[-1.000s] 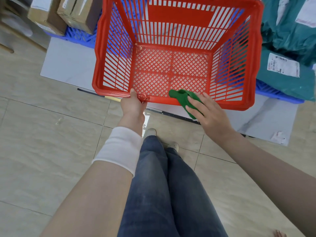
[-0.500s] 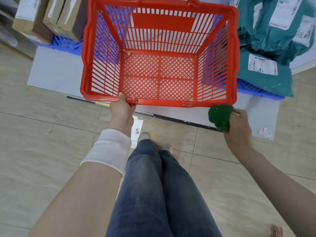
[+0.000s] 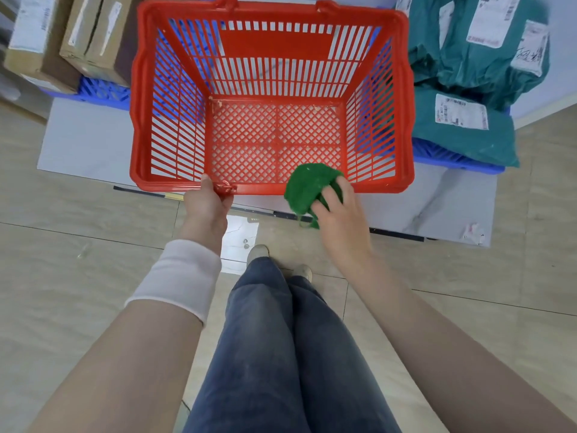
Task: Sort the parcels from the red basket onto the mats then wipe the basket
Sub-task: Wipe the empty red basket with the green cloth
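**Materials and Surface Finish**

The red basket point(image 3: 274, 45) is moulded plastic, smooth with a slight gloss. Its walls are slotted and its floor is latticed. The green cloth point(image 3: 307, 187) is a matt, coarse-textured fabric. The boxes point(image 3: 93, 42) are matt brown cardboard. The teal mailer bags point(image 3: 462, 57) are smooth, crinkled plastic film and carry white paper labels point(image 3: 460, 112). The blue mats point(image 3: 103, 93) are latticed plastic. The floor tiles point(image 3: 62, 260) are smooth with a low sheen.

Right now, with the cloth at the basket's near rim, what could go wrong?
The left hand grips the basket at one spot on its near rim, so a firm wipe might tip or slide it. The right hand holds the cloth bunched; loose ends could snag in the lattice floor. Pale specks in the far corners may get missed.
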The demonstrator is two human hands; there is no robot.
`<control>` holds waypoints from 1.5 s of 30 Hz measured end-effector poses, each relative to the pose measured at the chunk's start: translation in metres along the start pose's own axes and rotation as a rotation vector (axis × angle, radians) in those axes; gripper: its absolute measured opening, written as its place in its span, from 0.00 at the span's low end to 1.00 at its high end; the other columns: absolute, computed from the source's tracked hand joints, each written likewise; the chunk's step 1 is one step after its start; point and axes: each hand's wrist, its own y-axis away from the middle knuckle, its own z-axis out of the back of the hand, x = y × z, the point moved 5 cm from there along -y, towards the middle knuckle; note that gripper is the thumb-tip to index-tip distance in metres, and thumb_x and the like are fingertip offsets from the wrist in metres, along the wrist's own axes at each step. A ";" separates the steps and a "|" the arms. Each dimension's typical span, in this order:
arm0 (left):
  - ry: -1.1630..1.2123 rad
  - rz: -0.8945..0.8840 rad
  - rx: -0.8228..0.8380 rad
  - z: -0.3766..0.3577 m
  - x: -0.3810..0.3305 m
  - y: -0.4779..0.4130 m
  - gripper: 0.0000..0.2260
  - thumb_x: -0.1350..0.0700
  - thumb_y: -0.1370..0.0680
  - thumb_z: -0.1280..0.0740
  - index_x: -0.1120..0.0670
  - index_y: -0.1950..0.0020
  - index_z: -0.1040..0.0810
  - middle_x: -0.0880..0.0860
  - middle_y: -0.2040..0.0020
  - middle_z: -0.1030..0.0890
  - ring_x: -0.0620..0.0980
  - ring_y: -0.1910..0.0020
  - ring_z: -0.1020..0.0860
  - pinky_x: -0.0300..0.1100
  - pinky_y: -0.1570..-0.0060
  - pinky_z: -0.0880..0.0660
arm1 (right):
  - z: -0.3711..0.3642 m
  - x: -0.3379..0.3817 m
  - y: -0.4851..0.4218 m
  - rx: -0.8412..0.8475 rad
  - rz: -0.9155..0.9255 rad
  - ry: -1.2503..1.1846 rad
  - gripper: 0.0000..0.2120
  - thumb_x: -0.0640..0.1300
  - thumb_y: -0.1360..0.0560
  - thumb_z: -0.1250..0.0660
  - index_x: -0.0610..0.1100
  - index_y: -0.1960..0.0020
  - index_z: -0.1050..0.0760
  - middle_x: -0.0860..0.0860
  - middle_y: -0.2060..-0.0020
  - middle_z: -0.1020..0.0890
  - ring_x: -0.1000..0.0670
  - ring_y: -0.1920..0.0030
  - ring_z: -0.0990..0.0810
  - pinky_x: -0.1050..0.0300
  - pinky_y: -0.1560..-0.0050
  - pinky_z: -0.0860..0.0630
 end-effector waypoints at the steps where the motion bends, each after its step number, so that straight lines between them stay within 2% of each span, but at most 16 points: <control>1: 0.006 -0.001 0.004 0.000 0.000 0.000 0.14 0.58 0.18 0.46 0.60 0.34 0.33 0.54 0.45 0.26 0.51 0.47 0.24 0.49 0.42 0.25 | 0.000 0.001 -0.007 -0.033 0.065 0.062 0.14 0.31 0.32 0.38 0.36 0.47 0.22 0.39 0.46 0.20 0.35 0.39 0.26 0.45 0.43 0.27; 4: 0.018 -0.009 0.018 -0.001 0.000 -0.001 0.13 0.58 0.18 0.46 0.58 0.34 0.33 0.54 0.45 0.25 0.51 0.46 0.24 0.50 0.41 0.25 | 0.002 -0.006 -0.016 -0.101 0.227 0.216 0.15 0.31 0.35 0.35 0.41 0.50 0.21 0.43 0.53 0.18 0.38 0.49 0.20 0.51 0.55 0.23; 7: 0.012 -0.010 0.028 0.000 0.000 -0.002 0.14 0.58 0.18 0.46 0.57 0.33 0.33 0.54 0.43 0.25 0.53 0.41 0.23 0.49 0.42 0.24 | 0.000 -0.019 -0.011 -0.152 0.371 0.282 0.12 0.31 0.31 0.36 0.42 0.53 0.20 0.42 0.54 0.18 0.39 0.50 0.21 0.51 0.56 0.24; 10: 0.024 -0.005 0.036 0.001 0.001 -0.005 0.13 0.58 0.18 0.46 0.57 0.35 0.32 0.54 0.44 0.24 0.53 0.40 0.24 0.49 0.43 0.24 | 0.000 -0.030 -0.006 -0.227 0.381 0.323 0.09 0.32 0.31 0.35 0.43 0.56 0.20 0.42 0.56 0.18 0.42 0.49 0.28 0.53 0.56 0.28; 15: 0.053 -0.002 0.036 0.001 0.002 -0.006 0.10 0.58 0.18 0.45 0.56 0.38 0.31 0.52 0.49 0.23 0.52 0.43 0.23 0.49 0.43 0.24 | 0.003 -0.038 0.002 -0.261 0.278 0.207 0.07 0.33 0.31 0.35 0.40 0.55 0.21 0.41 0.58 0.19 0.43 0.51 0.31 0.51 0.58 0.27; 19: 0.038 -0.002 0.031 0.001 0.002 -0.004 0.13 0.58 0.18 0.46 0.57 0.34 0.32 0.53 0.44 0.24 0.52 0.42 0.23 0.48 0.42 0.24 | 0.028 -0.097 0.005 -0.233 -0.071 0.184 0.12 0.42 0.26 0.40 0.39 0.46 0.23 0.43 0.54 0.18 0.40 0.49 0.26 0.51 0.50 0.33; 23: 0.027 0.004 0.025 -0.001 0.000 -0.001 0.13 0.57 0.18 0.46 0.58 0.34 0.32 0.54 0.44 0.24 0.51 0.46 0.23 0.48 0.42 0.24 | 0.040 -0.103 -0.003 -0.159 -0.316 -0.030 0.12 0.40 0.25 0.37 0.38 0.43 0.24 0.38 0.51 0.21 0.36 0.43 0.28 0.45 0.41 0.35; 26: 0.012 0.013 0.034 -0.003 -0.002 0.002 0.14 0.57 0.18 0.46 0.58 0.34 0.32 0.54 0.44 0.24 0.50 0.47 0.23 0.47 0.44 0.24 | 0.025 -0.059 -0.031 0.005 -0.360 -0.188 0.13 0.44 0.22 0.41 0.38 0.42 0.27 0.38 0.50 0.22 0.40 0.49 0.27 0.50 0.51 0.32; 28: 0.027 0.020 0.035 -0.004 -0.003 0.002 0.13 0.58 0.18 0.46 0.60 0.34 0.32 0.55 0.45 0.25 0.51 0.47 0.24 0.47 0.45 0.24 | 0.011 -0.023 -0.052 0.183 -0.278 -0.220 0.14 0.47 0.21 0.45 0.42 0.41 0.28 0.42 0.53 0.21 0.45 0.58 0.25 0.56 0.61 0.33; 29: 0.026 0.021 0.038 -0.005 -0.004 0.001 0.12 0.59 0.18 0.46 0.60 0.36 0.31 0.55 0.47 0.24 0.51 0.48 0.25 0.47 0.45 0.25 | 0.005 -0.004 -0.063 0.273 -0.221 -0.235 0.15 0.48 0.20 0.46 0.43 0.40 0.28 0.44 0.53 0.21 0.46 0.58 0.24 0.57 0.61 0.32; 32: -0.015 0.030 0.061 -0.006 -0.006 -0.003 0.08 0.59 0.18 0.46 0.59 0.47 0.29 0.54 0.54 0.23 0.52 0.50 0.24 0.49 0.41 0.26 | -0.015 0.040 -0.088 0.553 -0.084 -0.324 0.18 0.49 0.19 0.49 0.46 0.34 0.31 0.43 0.39 0.24 0.42 0.41 0.26 0.52 0.44 0.31; 34: -0.018 0.054 0.079 -0.003 -0.006 -0.006 0.10 0.59 0.18 0.46 0.61 0.41 0.30 0.57 0.50 0.23 0.54 0.46 0.24 0.51 0.39 0.27 | -0.026 0.048 -0.099 0.683 -0.066 -0.329 0.19 0.50 0.19 0.51 0.46 0.32 0.33 0.43 0.33 0.28 0.42 0.35 0.30 0.53 0.39 0.34; 37: -0.017 0.113 0.109 0.005 -0.004 -0.008 0.14 0.59 0.18 0.46 0.65 0.36 0.32 0.60 0.45 0.24 0.54 0.44 0.24 0.50 0.39 0.27 | -0.033 0.026 -0.106 0.866 -0.187 -0.275 0.21 0.50 0.18 0.52 0.40 0.34 0.31 0.41 0.35 0.28 0.43 0.37 0.29 0.58 0.45 0.36; 39: 0.002 0.146 0.146 0.008 -0.003 -0.009 0.14 0.60 0.18 0.46 0.64 0.34 0.32 0.59 0.43 0.22 0.53 0.45 0.22 0.47 0.44 0.25 | -0.033 -0.007 -0.106 0.972 -0.337 -0.185 0.20 0.49 0.18 0.51 0.37 0.45 0.27 0.40 0.43 0.24 0.43 0.42 0.27 0.57 0.47 0.35; 41: 0.035 0.165 0.182 0.009 -0.002 -0.010 0.14 0.59 0.18 0.45 0.61 0.34 0.32 0.58 0.41 0.22 0.51 0.46 0.20 0.46 0.46 0.24 | -0.033 -0.032 -0.105 1.045 -0.475 -0.151 0.20 0.50 0.19 0.50 0.37 0.47 0.26 0.41 0.47 0.23 0.42 0.44 0.25 0.54 0.46 0.31; 45: 0.112 0.180 0.230 0.006 -0.002 -0.014 0.11 0.59 0.19 0.44 0.56 0.37 0.30 0.54 0.43 0.20 0.46 0.51 0.18 0.43 0.48 0.21 | -0.050 -0.011 -0.115 1.066 -0.631 -0.434 0.23 0.56 0.21 0.46 0.37 0.44 0.26 0.40 0.48 0.21 0.43 0.51 0.22 0.50 0.46 0.27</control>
